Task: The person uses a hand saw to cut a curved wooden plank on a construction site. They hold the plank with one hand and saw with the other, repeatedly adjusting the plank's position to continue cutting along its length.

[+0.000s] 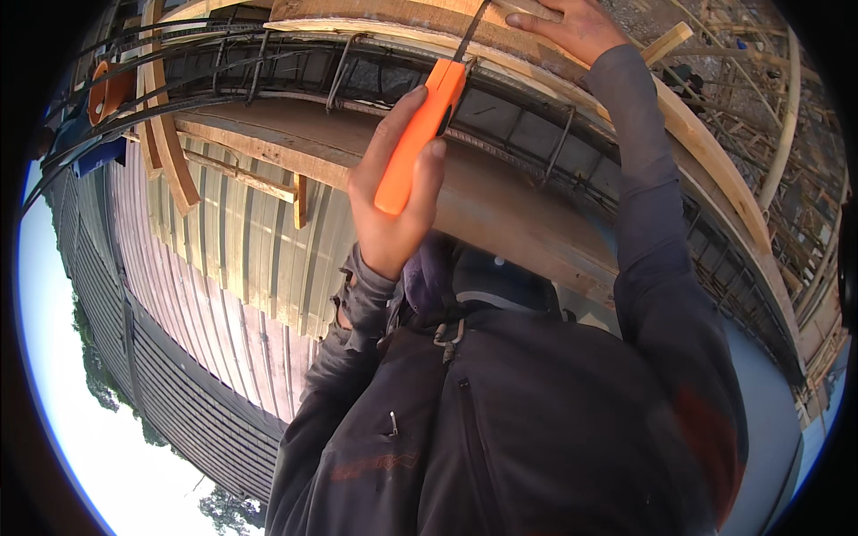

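My left hand is closed round the orange handle of a tool. A narrow dark blade runs up from the handle past the top edge of the view. Whether it is a saw or a knife, I cannot tell. Reaching farther up and to the right, my right hand rests with fingers stretched out on a wooden board. Some of its fingertips are cut off by the top edge. The blade crosses this board, to the left of my right hand.
A rebar cage curves beneath the board, beside a long timber plank. Curved wooden strips stand at the left, near an orange object. Corrugated roofing lies below left. Poles and scaffolding fill the right.
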